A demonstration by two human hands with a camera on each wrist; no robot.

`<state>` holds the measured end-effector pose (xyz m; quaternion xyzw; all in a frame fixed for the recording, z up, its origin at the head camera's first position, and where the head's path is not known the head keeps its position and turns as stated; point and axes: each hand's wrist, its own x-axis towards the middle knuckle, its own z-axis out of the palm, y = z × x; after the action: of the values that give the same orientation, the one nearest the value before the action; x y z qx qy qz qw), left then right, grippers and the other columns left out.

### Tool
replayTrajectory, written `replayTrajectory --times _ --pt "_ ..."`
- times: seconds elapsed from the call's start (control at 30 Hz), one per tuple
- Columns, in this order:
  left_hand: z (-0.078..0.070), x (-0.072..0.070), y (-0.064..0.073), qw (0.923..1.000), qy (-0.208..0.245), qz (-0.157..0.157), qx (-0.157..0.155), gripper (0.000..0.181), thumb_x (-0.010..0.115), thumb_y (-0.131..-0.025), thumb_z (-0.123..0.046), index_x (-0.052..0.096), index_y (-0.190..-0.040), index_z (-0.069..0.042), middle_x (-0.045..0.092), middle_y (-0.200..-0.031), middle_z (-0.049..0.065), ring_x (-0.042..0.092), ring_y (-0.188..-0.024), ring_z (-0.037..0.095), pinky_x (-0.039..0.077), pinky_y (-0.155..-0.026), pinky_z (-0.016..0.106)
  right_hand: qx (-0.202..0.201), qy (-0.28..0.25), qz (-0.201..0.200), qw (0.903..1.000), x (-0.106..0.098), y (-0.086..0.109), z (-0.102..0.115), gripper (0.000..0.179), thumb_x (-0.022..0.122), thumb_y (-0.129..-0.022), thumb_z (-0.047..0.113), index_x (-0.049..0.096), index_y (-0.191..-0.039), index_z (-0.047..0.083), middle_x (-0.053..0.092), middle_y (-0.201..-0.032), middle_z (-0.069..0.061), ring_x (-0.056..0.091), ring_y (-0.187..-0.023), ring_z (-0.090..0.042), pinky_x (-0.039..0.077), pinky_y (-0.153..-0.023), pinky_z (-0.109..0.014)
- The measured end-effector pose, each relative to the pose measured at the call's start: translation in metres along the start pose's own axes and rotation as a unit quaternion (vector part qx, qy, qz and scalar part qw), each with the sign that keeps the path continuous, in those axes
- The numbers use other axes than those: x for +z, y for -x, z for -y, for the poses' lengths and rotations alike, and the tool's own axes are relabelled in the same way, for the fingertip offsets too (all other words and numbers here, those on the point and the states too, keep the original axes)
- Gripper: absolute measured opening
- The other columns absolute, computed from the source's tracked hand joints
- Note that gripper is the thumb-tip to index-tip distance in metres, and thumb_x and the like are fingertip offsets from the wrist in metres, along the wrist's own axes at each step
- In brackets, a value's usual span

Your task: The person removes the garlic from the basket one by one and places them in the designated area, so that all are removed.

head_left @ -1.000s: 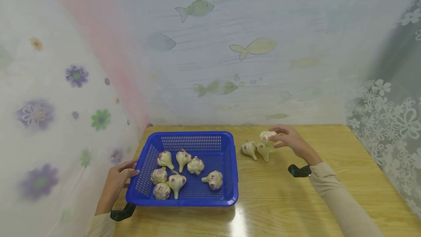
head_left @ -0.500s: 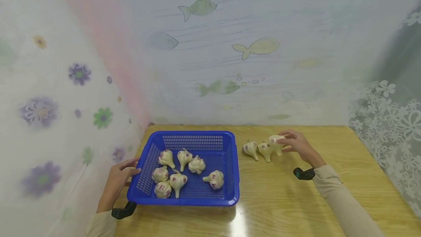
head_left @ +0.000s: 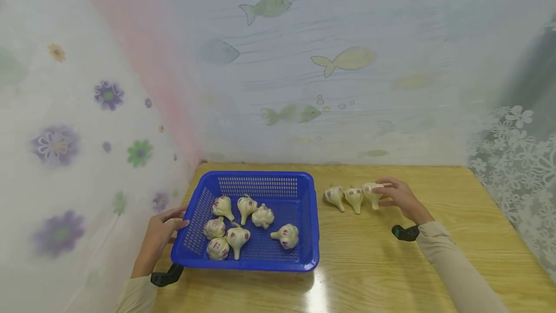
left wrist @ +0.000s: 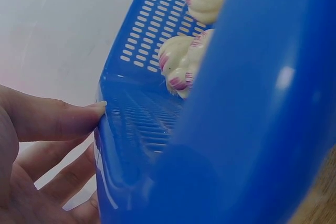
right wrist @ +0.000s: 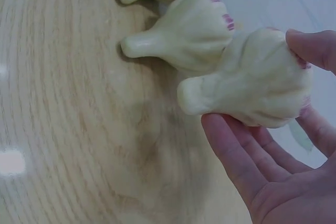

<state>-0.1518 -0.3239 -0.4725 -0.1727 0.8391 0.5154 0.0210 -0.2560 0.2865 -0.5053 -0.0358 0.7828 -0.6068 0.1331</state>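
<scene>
My right hand point(head_left: 404, 200) holds a garlic bulb point(head_left: 371, 194) at the right end of a short row, thumb on one side and fingers on the other. Two more garlic bulbs lie beside it, a middle bulb point(head_left: 354, 199) and a left bulb point(head_left: 333, 197), necks toward me. In the right wrist view the held bulb point(right wrist: 257, 82) hides part of the neighbouring bulb point(right wrist: 184, 35). My left hand point(head_left: 156, 238) pinches the left rim of a blue plastic basket point(head_left: 243, 265), thumb on the rim and fingers outside. Several garlic bulbs lie inside, mostly toward its left.
The wooden table point(head_left: 369, 264) meets a painted back wall point(head_left: 278, 76). On the left, a flower-patterned wall point(head_left: 74, 177) stands close to my left arm. Black cameras are strapped at both wrists.
My right hand has moved the garlic bulb right and down, from above the other two to beside them at the row's right end. My left hand keeps its grip on the basket rim.
</scene>
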Motion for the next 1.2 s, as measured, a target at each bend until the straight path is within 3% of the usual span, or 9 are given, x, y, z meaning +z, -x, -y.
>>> replayTrajectory --times 0.43,0.63,0.87,1.03,1.2 --pt "0.000 0.000 0.000 1.0000 -0.005 -0.002 0.003 0.047 0.058 -0.089 -0.015 0.053 -0.134 -0.004 0.053 -0.123 0.022 0.061 -0.085 0.023 0.054 -0.070 0.042 0.035 -0.030 -0.011 0.9989 -0.004 -0.001 -0.015 0.067 0.058 -0.095 0.027 0.027 -0.142 -0.008 0.054 -0.116 -0.020 0.062 -0.095 -0.034 0.048 -0.087 -0.047" --pt "0.001 0.000 0.000 1.0000 -0.005 -0.002 -0.001 0.046 0.058 -0.089 -0.015 0.053 -0.134 -0.004 0.053 -0.124 0.022 0.062 -0.086 0.023 0.054 -0.070 0.042 0.045 -0.010 -0.003 0.9989 -0.006 -0.002 -0.019 0.065 0.057 -0.095 0.028 0.028 -0.141 -0.008 0.051 -0.120 -0.025 0.061 -0.096 -0.035 0.049 -0.086 -0.045" --pt "-0.001 0.000 0.003 1.0000 -0.005 -0.002 -0.003 0.047 0.059 -0.090 -0.015 0.052 -0.134 -0.004 0.052 -0.125 0.023 0.062 -0.086 0.022 0.054 -0.070 0.041 0.052 0.011 -0.004 0.9986 -0.005 -0.006 -0.020 0.063 0.058 -0.094 0.025 0.030 -0.138 -0.012 0.055 -0.109 -0.016 0.062 -0.090 -0.030 0.052 -0.082 -0.044" --pt "0.002 0.000 0.001 1.0000 -0.005 -0.001 -0.002 0.048 0.059 -0.089 -0.016 0.052 -0.134 -0.003 0.052 -0.124 0.023 0.062 -0.087 0.024 0.054 -0.071 0.042 0.049 0.041 -0.007 0.9979 -0.003 -0.005 -0.016 0.066 0.059 -0.093 0.028 0.030 -0.139 -0.010 0.050 -0.121 -0.028 0.059 -0.099 -0.037 0.048 -0.086 -0.048" --pt "0.003 0.001 0.001 0.9999 -0.002 -0.012 0.006 0.047 0.060 -0.086 -0.017 0.055 -0.131 -0.002 0.055 -0.119 0.022 0.063 -0.083 0.024 0.055 -0.067 0.043 0.036 0.064 0.000 0.9973 -0.003 -0.003 -0.012 0.064 0.058 -0.094 0.024 0.029 -0.139 -0.011 0.042 -0.129 -0.037 0.057 -0.094 -0.041 0.046 -0.087 -0.052"
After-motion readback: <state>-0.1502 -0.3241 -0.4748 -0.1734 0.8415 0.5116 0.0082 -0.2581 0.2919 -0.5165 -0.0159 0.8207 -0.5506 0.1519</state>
